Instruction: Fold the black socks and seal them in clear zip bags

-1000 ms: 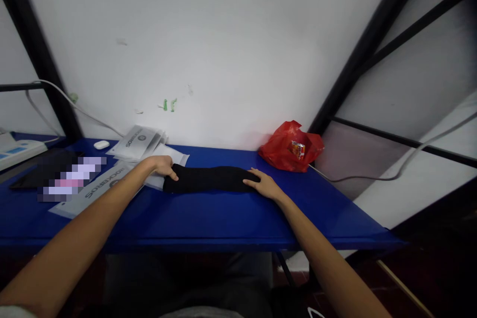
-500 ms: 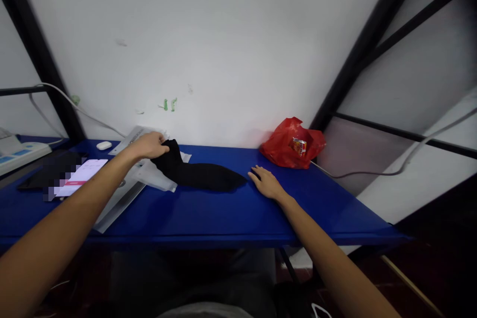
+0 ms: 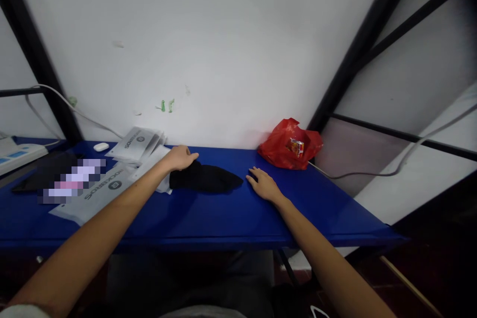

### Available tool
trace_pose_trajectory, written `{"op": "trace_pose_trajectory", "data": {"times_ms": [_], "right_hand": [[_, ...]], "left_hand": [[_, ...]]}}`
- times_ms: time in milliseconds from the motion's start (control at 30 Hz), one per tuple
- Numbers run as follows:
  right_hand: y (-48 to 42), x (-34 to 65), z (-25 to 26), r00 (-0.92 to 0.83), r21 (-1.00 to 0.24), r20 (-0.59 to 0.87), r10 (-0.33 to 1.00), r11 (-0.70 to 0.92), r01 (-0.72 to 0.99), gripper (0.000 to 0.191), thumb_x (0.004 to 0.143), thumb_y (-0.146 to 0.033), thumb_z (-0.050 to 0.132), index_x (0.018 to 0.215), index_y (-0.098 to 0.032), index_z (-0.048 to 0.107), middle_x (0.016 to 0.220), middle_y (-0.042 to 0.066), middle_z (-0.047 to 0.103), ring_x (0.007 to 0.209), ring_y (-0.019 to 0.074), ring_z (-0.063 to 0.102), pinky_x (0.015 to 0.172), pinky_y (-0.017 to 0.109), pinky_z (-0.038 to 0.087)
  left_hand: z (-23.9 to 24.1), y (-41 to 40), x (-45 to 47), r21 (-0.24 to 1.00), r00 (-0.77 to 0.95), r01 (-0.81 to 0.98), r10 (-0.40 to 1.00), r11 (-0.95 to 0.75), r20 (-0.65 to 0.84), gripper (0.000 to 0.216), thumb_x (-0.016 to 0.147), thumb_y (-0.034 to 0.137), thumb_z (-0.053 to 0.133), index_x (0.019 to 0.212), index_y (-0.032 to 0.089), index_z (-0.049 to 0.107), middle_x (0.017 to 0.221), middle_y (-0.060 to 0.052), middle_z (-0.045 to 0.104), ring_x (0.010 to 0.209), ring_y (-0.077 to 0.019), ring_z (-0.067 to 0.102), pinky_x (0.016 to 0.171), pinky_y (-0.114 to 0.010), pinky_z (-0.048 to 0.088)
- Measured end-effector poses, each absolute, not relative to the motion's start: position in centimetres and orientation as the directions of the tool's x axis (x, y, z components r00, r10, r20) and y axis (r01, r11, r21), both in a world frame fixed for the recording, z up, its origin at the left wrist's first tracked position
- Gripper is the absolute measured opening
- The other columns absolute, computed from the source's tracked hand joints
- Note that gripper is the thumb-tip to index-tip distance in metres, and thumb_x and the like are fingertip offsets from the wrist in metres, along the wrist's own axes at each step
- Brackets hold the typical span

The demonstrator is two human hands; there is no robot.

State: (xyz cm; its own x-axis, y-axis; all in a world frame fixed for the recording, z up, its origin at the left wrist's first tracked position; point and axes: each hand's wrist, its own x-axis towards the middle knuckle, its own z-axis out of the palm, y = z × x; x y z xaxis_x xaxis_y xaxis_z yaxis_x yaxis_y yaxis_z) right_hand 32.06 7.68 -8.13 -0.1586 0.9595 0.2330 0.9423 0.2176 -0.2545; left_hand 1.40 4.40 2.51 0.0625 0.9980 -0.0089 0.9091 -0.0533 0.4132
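Observation:
A black sock [image 3: 208, 178] lies folded on the blue table [image 3: 208, 213], near the wall. My left hand [image 3: 181, 158] rests on its left end, fingers closed on the cloth and pressing it down. My right hand [image 3: 263, 185] lies flat on the table just right of the sock's tip, fingers stretched out, holding nothing and not touching the sock.
Plastic packing bags with printed labels [image 3: 137, 143] lie left of the sock. A phone [image 3: 70, 179] and a white earbud case [image 3: 101, 146] sit further left. A red plastic bag [image 3: 288, 149] stands at the back right. A cable [image 3: 372, 174] trails off the table's right side.
My left hand lifted the sock's left end, then brought it right and down, folding the sock shorter. My right hand came off the sock's right end and now lies beside it.

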Motion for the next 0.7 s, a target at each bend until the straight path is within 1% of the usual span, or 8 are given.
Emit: {"op": "trace_pose_trajectory", "data": {"times_ms": [100, 167, 233, 333, 433, 500, 633, 700], "right_hand": [[7.7, 32.0, -8.1, -0.159, -0.247, 0.243, 0.957, 0.220, 0.944, 0.048, 0.089, -0.040, 0.040, 0.128, -0.014, 0.050, 0.138, 0.013, 0.045, 0.130, 0.0260, 0.037, 0.107, 0.042, 0.029], [7.6, 31.9, -8.1, -0.162, -0.233, 0.240, 0.957, 0.219, 0.947, 0.048, 0.090, -0.040, 0.040, 0.128, -0.013, 0.050, 0.138, 0.013, 0.045, 0.130, 0.0260, 0.038, 0.107, 0.042, 0.029], [7.4, 31.8, -7.9, -0.161, -0.229, 0.234, 0.959, 0.215, 0.949, 0.049, 0.090, -0.039, 0.039, 0.129, -0.011, 0.049, 0.138, 0.015, 0.044, 0.130, 0.0262, 0.037, 0.107, 0.042, 0.029], [7.4, 31.8, -7.9, -0.153, -0.249, 0.231, 0.961, 0.210, 0.946, 0.048, 0.090, -0.037, 0.040, 0.128, -0.010, 0.050, 0.139, 0.016, 0.043, 0.131, 0.0266, 0.036, 0.108, 0.042, 0.028], [7.4, 31.8, -7.9, -0.146, -0.280, 0.235, 0.961, 0.211, 0.936, 0.047, 0.089, -0.036, 0.042, 0.127, -0.009, 0.051, 0.138, 0.017, 0.043, 0.130, 0.0278, 0.037, 0.108, 0.044, 0.028], [7.2, 31.4, -7.6, -0.158, -0.284, 0.296, 0.942, 0.244, 0.927, 0.045, 0.088, -0.034, 0.043, 0.125, -0.010, 0.052, 0.137, 0.018, 0.044, 0.129, 0.0281, 0.038, 0.107, 0.046, 0.029], [5.4, 28.2, -6.1, -0.309, -0.228, 0.508, 0.804, 0.471, 0.852, 0.042, 0.089, -0.033, 0.042, 0.123, -0.012, 0.055, 0.136, 0.016, 0.046, 0.127, 0.0269, 0.041, 0.106, 0.046, 0.032], [4.1, 25.7, -5.1, -0.450, -0.184, 0.520, 0.726, 0.610, 0.771, 0.040, 0.090, -0.035, 0.041, 0.124, -0.018, 0.055, 0.138, 0.013, 0.045, 0.128, 0.0256, 0.041, 0.105, 0.047, 0.032]], "left_hand": [[-0.7, 4.1, 1.8, 0.330, 0.216, 0.908, 0.964, -0.258, 0.157, 0.046, 0.085, 0.040, 0.038, 0.112, 0.009, 0.057, 0.115, -0.017, 0.060, 0.107, -0.0273, 0.056, 0.090, -0.035, 0.041], [-2.8, 3.8, 2.0, 0.266, 0.280, 0.910, 0.945, -0.318, 0.171, 0.050, 0.088, 0.041, 0.032, 0.124, 0.010, 0.049, 0.130, -0.018, 0.050, 0.121, -0.0295, 0.044, 0.096, -0.040, 0.036], [-4.4, 3.5, 2.2, 0.219, 0.277, 0.926, 0.948, -0.307, 0.156, 0.055, 0.090, 0.040, 0.027, 0.134, 0.010, 0.038, 0.138, -0.019, 0.041, 0.128, -0.0311, 0.036, 0.099, -0.043, 0.032], [-5.6, 3.3, 2.5, 0.181, 0.251, 0.945, 0.959, -0.273, 0.133, 0.058, 0.091, 0.038, 0.022, 0.140, 0.008, 0.028, 0.142, -0.019, 0.035, 0.131, -0.0322, 0.030, 0.102, -0.045, 0.028], [-5.9, 3.2, 2.7, 0.177, 0.251, 0.946, 0.960, -0.271, 0.125, 0.058, 0.092, 0.038, 0.021, 0.141, 0.008, 0.026, 0.143, -0.018, 0.034, 0.132, -0.0318, 0.028, 0.104, -0.045, 0.025], [-5.7, 3.1, 2.6, 0.190, 0.250, 0.943, 0.959, -0.272, 0.133, 0.059, 0.092, 0.040, 0.020, 0.141, 0.009, 0.027, 0.144, -0.017, 0.034, 0.133, -0.0309, 0.027, 0.104, -0.044, 0.024], [-4.9, 2.8, 1.9, 0.215, 0.215, 0.942, 0.955, -0.258, 0.205, 0.058, 0.092, 0.045, 0.022, 0.138, 0.012, 0.034, 0.142, -0.014, 0.037, 0.130, -0.0290, 0.032, 0.104, -0.042, 0.026], [-4.4, 2.6, 1.3, 0.200, 0.171, 0.953, 0.951, -0.225, 0.258, 0.055, 0.092, 0.043, 0.025, 0.135, 0.012, 0.038, 0.139, -0.014, 0.041, 0.126, -0.0287, 0.037, 0.102, -0.041, 0.029]]}}
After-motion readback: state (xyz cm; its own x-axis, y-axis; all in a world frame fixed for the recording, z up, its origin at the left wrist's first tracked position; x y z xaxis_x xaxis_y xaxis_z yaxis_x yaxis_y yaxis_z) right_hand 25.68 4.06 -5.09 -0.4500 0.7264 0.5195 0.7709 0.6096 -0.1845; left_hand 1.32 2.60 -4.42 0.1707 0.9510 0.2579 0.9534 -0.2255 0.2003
